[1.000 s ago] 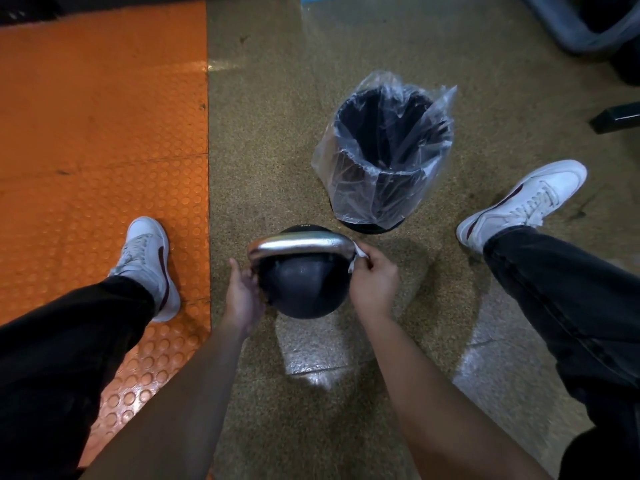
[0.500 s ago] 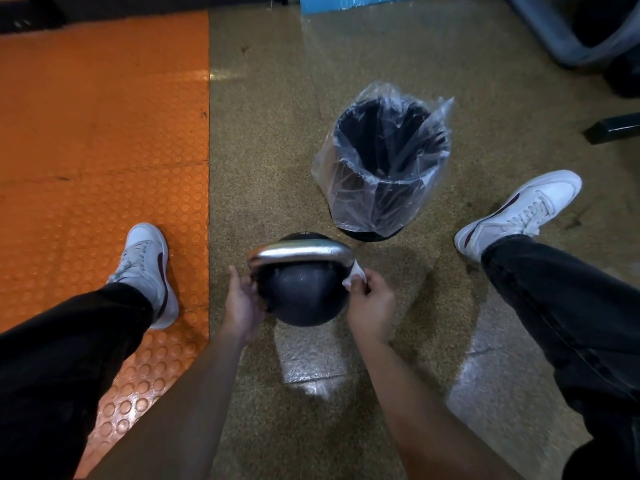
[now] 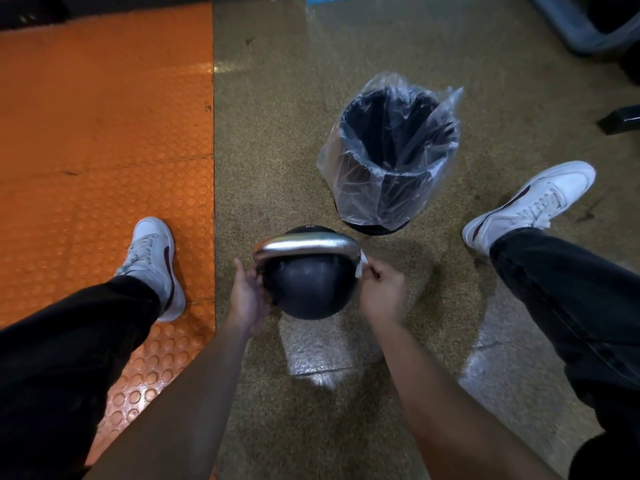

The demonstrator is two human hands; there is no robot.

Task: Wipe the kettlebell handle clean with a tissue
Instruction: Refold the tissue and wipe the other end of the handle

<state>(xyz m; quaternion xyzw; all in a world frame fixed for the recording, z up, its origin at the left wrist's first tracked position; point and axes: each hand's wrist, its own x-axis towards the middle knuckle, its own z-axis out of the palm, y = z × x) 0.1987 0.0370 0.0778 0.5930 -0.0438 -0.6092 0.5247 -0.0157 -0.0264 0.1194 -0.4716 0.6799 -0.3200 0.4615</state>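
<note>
From the head camera, the black kettlebell [image 3: 310,289] stands on the speckled floor [image 3: 277,133] between the person's feet, its silver handle [image 3: 304,244] on top. The left hand [image 3: 247,296] cups its left side, fingers seemingly relaxed against it. The right hand [image 3: 381,292] pinches a white tissue [image 3: 361,266] at the handle's right end. A plastic-lined bin [image 3: 391,161] stands just beyond.

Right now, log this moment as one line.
right hand: tissue on kettlebell handle | left hand: steadies kettlebell | bin: behind
</note>
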